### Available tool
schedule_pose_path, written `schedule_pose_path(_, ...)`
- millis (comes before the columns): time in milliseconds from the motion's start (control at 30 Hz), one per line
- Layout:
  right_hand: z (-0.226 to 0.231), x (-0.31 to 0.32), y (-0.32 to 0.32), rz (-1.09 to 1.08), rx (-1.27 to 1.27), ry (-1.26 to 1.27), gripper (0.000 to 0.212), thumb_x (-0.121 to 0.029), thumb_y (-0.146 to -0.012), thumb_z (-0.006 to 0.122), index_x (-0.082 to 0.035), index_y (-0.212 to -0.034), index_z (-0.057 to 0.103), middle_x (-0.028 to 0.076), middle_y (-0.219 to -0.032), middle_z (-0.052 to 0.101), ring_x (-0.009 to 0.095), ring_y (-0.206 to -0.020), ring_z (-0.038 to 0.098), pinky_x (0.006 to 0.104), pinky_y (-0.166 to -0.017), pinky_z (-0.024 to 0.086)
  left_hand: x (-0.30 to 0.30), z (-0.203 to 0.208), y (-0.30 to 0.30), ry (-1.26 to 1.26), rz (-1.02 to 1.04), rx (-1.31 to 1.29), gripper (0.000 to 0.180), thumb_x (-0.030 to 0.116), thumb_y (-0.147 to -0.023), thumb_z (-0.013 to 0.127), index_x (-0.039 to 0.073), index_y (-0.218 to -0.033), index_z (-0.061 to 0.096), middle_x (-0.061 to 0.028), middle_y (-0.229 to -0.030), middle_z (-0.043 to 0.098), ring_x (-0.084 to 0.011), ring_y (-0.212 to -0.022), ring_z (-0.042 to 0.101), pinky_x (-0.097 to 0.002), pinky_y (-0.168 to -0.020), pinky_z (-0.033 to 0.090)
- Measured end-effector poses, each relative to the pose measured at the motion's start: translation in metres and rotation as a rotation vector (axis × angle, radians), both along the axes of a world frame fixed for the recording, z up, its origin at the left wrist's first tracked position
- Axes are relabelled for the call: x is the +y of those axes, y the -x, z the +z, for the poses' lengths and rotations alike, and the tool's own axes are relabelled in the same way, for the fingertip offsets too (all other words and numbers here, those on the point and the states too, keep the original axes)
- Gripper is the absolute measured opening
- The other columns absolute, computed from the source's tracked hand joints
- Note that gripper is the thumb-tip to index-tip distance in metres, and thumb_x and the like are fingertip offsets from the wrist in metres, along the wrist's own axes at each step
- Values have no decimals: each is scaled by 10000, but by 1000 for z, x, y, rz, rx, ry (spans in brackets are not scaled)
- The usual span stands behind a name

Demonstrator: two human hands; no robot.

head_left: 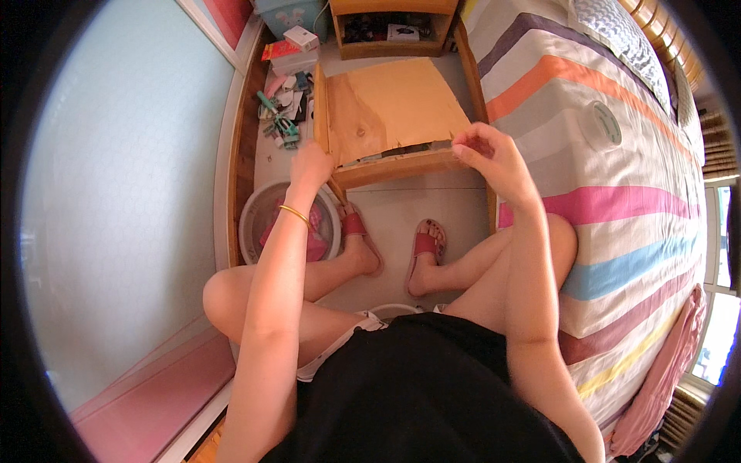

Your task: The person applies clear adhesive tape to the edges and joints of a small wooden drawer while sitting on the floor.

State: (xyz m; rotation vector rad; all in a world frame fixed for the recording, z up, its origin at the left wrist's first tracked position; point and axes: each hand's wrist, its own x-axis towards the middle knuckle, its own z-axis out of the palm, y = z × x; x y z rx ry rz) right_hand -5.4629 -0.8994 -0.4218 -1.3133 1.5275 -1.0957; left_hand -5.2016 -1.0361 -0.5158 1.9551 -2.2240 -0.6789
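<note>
A wooden drawer lies in front of me, with a thin tan panel across it. Along the near edge the panel stands apart from the frame, leaving a dark gap. My left hand, with a gold bangle on its wrist, is closed at the near left corner, around the drawer's left board. Over the near right corner, my right hand has its fingers curled and the thumb close to them. Whatever its fingertips hold, if anything, is too small to make out.
A round basin with pink cloth stands beside my left foot. Small loose items and boxes lie left of the drawer. A wooden cabinet is behind it. The striped bed, bearing a round clear container, borders the right.
</note>
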Motion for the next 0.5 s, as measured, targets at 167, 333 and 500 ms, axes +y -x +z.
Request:
schedule_pose_path(167,2,-63,16,513,5,-258,87,-87,-829,598,-12,-849,560,-16,-707,535,70,-677,489,221,-638,420,2,-5,1,13,34,10,416,244,-758,585,-91,-994,513,-301,-944,598,-426,-921,581,-462,-813,465)
schedule_pose_path(333,-44,-111,15,713,249,-503,89,-88,-836,596,-17,-883,570,3,-747,565,91,-689,527,233,-646,445,3,-9,2,14,51,10,443,286,-764,594,-88,-987,513,-295,-925,605,-417,-905,591,-459,-800,471)
schedule_pose_path(500,-75,-143,24,760,197,-544,101,-101,-833,615,-25,-888,577,9,-759,573,97,-686,538,234,-650,450,3,-8,5,16,11,-15,417,265,-780,573,-86,-996,506,-272,-919,616,-432,-879,594,-458,-800,472)
